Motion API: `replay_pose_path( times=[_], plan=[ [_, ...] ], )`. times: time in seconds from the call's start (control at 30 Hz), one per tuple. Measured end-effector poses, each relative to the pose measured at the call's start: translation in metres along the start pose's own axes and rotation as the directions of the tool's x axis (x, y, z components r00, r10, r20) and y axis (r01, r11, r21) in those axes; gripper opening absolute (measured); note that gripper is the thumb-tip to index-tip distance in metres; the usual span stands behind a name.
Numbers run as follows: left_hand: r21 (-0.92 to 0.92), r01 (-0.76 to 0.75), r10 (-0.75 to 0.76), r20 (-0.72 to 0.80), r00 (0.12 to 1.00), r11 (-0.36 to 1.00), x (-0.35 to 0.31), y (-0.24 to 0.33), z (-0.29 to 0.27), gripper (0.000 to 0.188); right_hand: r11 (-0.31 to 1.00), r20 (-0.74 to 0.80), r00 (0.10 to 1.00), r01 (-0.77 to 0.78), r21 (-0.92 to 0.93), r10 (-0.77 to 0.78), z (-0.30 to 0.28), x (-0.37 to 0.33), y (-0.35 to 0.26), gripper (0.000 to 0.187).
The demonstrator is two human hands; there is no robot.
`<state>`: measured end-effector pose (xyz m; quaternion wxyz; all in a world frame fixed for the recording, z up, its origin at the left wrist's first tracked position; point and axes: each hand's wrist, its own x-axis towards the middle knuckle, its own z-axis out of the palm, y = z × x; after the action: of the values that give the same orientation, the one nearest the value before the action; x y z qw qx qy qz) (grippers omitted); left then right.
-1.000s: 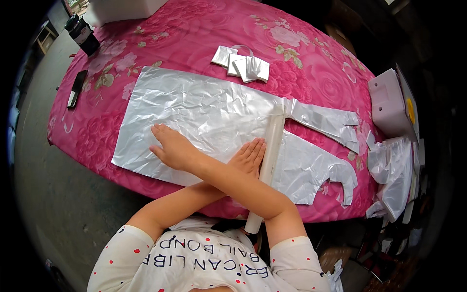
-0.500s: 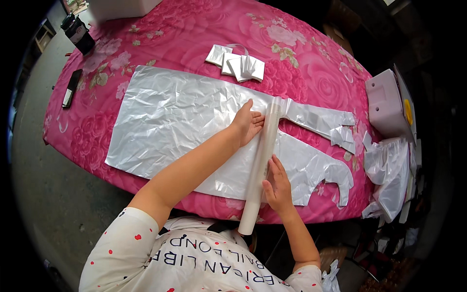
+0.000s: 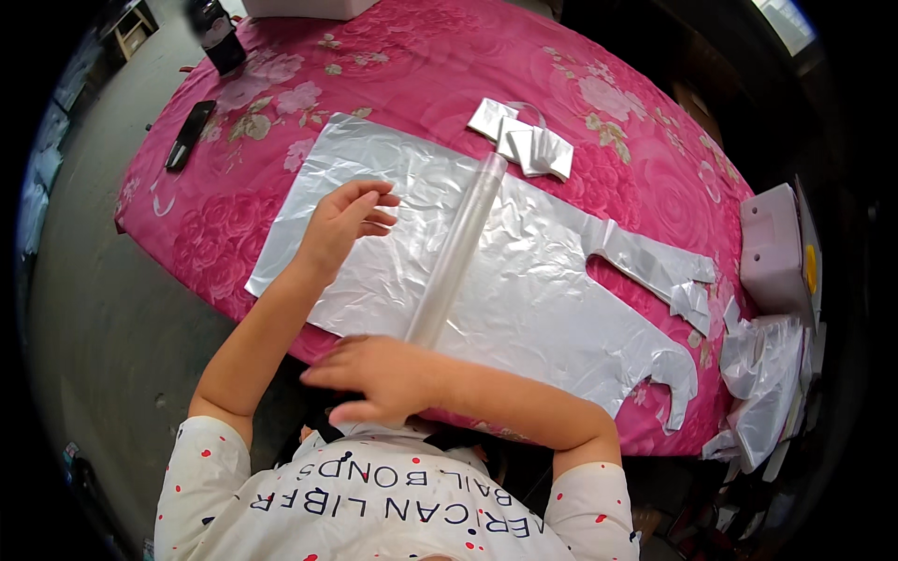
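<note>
A pale, see-through plastic tube [image 3: 460,245] lies across a crumpled silvery-white plastic bag [image 3: 533,280], which is spread flat with two handle strips toward the right. My left hand [image 3: 348,224] hovers over the bag's left part, apart from the tube. Its fingers are loosely bent and hold nothing. At the table's near edge, my right hand [image 3: 379,374] reaches leftward past the tube's near end, with the fingers spread and slightly blurred. That hand and forearm hide the tube's near end, so contact there is unclear.
Folded silvery packets [image 3: 524,140] lie beyond the bag on the pink floral tablecloth [image 3: 393,56]. A phone-like black object [image 3: 190,136] and a dark bottle [image 3: 217,39] are at the far left. On the right edge stand a pale box [image 3: 772,251] and crumpled plastic bags [image 3: 762,374].
The tube has moved left across the bag. Both hands have come off its sides: the left moved further left, the right swung left to the near edge. The view has also shifted.
</note>
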<state>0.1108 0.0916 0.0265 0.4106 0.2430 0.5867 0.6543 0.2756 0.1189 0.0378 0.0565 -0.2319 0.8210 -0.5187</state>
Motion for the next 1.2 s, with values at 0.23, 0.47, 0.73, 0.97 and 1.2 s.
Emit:
replay_pose_path(
  times=[0.23, 0.47, 0.73, 0.97, 1.2],
  plan=[
    [0.126, 0.055, -0.015, -0.304, 0.953, 0.99, -0.122, -0.032, -0.115, 0.027, 0.805, -0.442, 0.897, -0.253, -0.537, -0.013, -0.043, 0.002, 0.066, 0.044],
    [0.853, 0.128, 0.282, -0.304, 0.91, 0.506, -0.17, -0.04, -0.098, 0.055, 0.708, -0.327, 0.944, -0.261, -0.656, 0.045, -0.042, 0.121, 0.118, 0.053],
    [0.376, 0.284, -0.198, -0.252, 0.947, 0.882, -0.161, -0.036, -0.099, 0.082, 0.888, -0.852, 0.256, -0.198, 0.416, 0.456, -0.004, 0.171, 0.109, 0.09],
    [-0.261, 0.413, -0.396, 0.118, 0.911, 0.872, -0.157, -0.021, -0.047, 0.07, 0.541, -0.58, 0.424, 0.222, 0.811, 0.696, -0.048, 0.103, 0.052, 0.047],
    [-0.379, 0.555, -0.375, 0.453, 0.809, 0.741, -0.163, -0.029, -0.02, 0.052, 0.557, -0.656, 0.346, 0.35, 0.753, 0.671, -0.058, 0.04, 0.032, 0.052]
  ],
)
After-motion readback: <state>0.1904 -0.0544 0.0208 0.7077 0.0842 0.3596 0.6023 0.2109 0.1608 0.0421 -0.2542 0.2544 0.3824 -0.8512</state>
